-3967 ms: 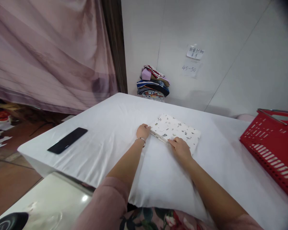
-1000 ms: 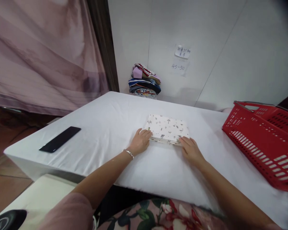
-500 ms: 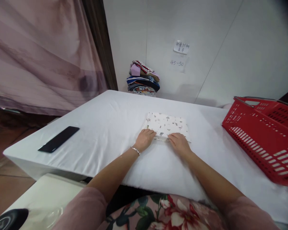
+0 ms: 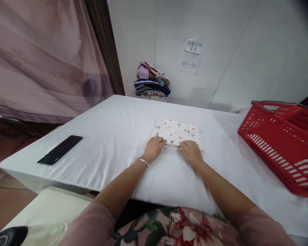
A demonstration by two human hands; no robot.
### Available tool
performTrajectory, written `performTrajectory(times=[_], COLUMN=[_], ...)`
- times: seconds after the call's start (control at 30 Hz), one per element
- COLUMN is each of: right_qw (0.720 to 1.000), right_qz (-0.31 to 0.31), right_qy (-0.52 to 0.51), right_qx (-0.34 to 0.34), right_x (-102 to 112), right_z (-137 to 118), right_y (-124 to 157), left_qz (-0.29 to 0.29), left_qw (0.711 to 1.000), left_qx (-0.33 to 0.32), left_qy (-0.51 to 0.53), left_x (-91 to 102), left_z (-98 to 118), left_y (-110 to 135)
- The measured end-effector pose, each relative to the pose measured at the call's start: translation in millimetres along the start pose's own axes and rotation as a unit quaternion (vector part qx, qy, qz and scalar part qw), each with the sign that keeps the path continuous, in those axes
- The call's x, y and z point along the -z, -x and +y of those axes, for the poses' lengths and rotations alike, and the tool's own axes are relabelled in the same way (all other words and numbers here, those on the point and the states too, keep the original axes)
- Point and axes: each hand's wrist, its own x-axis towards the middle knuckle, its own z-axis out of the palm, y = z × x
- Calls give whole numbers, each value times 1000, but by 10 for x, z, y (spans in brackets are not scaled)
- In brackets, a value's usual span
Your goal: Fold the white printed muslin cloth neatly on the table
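A white folded cloth (image 4: 178, 131) with a small scattered print lies flat on the white-covered table, several layers thick at its near edge. My left hand (image 4: 154, 149) is closed on the near left corner, fingertips on top, thumb side hidden beneath. Along the same edge, further right, my right hand (image 4: 191, 153) pinches the layers with its fingers bent over the top. A short stretch of the folded edge shows between the two hands. The left wrist wears a silver bracelet (image 4: 143, 161).
A red plastic basket (image 4: 272, 147) stands at the table's right side. On the left lies a black flat phone-like object (image 4: 60, 149). A pile of folded fabrics (image 4: 152, 82) rests beyond the far edge by the wall, near handwritten paper signs (image 4: 193, 46). A pink curtain (image 4: 46, 61) hangs at left.
The view has shifted slightly. Both hands keep their hold on the cloth's near edge, and the cloth lies in almost the same place.
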Motion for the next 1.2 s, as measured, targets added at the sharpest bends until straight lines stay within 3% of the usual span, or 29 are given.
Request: performTrajectory(times=[0.23, 0.6, 0.8, 0.93, 1.07, 1.2], right_qw=[999, 999, 999, 995, 993, 991], right_qz=[-44, -29, -36, -88, -107, -129], right_qy=[-12, -23, 0, 17, 24, 11], right_qx=[-3, 15, 13, 40, 46, 41], right_x=[48, 2, 95, -29, -219, -206], right_z=[-51, -28, -292, -500, -541, -525], right_y=[17, 116, -41, -139, -96, -72], left_qz=[-40, -15, -19, -19, -3, 15], left_qw=[999, 998, 998, 998, 995, 989], left_qx=[19, 30, 55, 59, 67, 91], left_qy=[32, 47, 23, 31, 77, 114], left_x=[0, 118, 151, 131, 144, 166], left_z=[46, 4, 31, 5, -33, -55], left_y=[41, 126, 129, 147, 166, 136])
